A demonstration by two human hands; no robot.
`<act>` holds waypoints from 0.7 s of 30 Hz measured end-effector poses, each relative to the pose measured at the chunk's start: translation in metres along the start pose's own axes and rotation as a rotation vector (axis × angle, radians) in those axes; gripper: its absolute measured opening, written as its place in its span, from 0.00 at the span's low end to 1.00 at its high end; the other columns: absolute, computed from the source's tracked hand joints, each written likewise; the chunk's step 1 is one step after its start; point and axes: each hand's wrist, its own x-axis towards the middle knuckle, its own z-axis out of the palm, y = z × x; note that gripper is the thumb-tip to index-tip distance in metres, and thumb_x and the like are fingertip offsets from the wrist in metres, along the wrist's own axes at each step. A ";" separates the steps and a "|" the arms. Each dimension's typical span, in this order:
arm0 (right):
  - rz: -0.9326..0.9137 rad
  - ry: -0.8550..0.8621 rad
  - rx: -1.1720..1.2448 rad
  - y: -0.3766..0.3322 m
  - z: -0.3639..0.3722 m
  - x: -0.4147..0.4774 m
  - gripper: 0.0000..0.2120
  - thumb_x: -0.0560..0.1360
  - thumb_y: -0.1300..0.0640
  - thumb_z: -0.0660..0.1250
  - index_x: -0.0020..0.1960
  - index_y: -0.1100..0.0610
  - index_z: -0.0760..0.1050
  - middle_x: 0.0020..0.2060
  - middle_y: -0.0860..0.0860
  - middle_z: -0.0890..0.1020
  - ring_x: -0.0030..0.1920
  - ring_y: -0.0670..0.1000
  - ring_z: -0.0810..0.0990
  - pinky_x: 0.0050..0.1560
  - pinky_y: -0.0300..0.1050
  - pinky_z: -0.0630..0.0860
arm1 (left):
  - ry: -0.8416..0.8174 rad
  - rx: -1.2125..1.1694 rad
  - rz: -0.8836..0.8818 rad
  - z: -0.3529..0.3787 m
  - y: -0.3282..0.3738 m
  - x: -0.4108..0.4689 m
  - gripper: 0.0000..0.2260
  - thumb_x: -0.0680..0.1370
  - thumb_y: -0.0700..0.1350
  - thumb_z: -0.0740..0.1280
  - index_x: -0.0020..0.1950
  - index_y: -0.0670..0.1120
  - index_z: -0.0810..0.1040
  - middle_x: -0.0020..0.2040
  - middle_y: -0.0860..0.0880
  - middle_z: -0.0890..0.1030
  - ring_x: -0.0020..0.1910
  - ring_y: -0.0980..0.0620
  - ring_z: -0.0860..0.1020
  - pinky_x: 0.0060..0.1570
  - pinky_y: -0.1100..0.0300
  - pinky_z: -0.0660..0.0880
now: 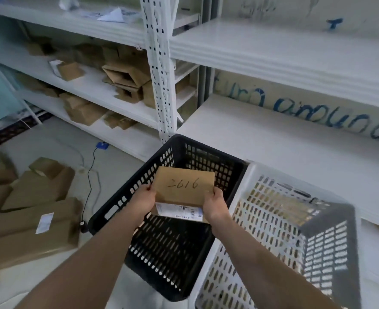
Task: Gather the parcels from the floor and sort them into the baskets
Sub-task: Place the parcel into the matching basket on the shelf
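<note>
Fingers of left hand and right hand grip the parcel at both sides; black basket sits beneath them.

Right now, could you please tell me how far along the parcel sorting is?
Done: brown shapes showing through the white basket suggest some parcels are already sorted. In hand: the left hand and right hand hold a parcel marked 2616 over the black basket, whose visible bottom looks bare. Left: a pile of parcels lies on the floor, waiting.
</note>
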 end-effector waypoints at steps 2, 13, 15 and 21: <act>0.075 0.056 -0.044 0.008 0.013 0.034 0.24 0.83 0.51 0.49 0.78 0.51 0.53 0.72 0.55 0.64 0.67 0.59 0.68 0.67 0.53 0.66 | -0.044 0.052 -0.018 0.005 -0.001 0.037 0.12 0.82 0.44 0.56 0.63 0.45 0.73 0.57 0.44 0.79 0.54 0.44 0.79 0.59 0.46 0.76; 0.374 0.229 0.101 0.052 0.066 0.173 0.24 0.80 0.54 0.51 0.76 0.51 0.59 0.70 0.55 0.69 0.65 0.59 0.71 0.68 0.57 0.70 | -0.256 0.369 -0.010 0.043 -0.004 0.194 0.23 0.81 0.39 0.54 0.77 0.51 0.62 0.68 0.46 0.73 0.62 0.47 0.74 0.57 0.58 0.71; 0.400 0.257 0.131 0.062 0.070 0.192 0.22 0.81 0.54 0.51 0.74 0.53 0.64 0.67 0.56 0.72 0.63 0.58 0.73 0.67 0.56 0.71 | -0.279 0.384 -0.033 0.052 -0.006 0.213 0.23 0.82 0.39 0.54 0.77 0.51 0.61 0.70 0.46 0.71 0.65 0.46 0.72 0.63 0.55 0.70; 0.428 0.294 0.241 0.082 0.077 0.233 0.20 0.81 0.58 0.51 0.71 0.53 0.69 0.64 0.53 0.76 0.61 0.56 0.74 0.64 0.50 0.71 | -0.330 0.395 -0.039 0.073 -0.021 0.252 0.24 0.79 0.36 0.55 0.75 0.50 0.63 0.66 0.46 0.75 0.57 0.47 0.75 0.56 0.56 0.72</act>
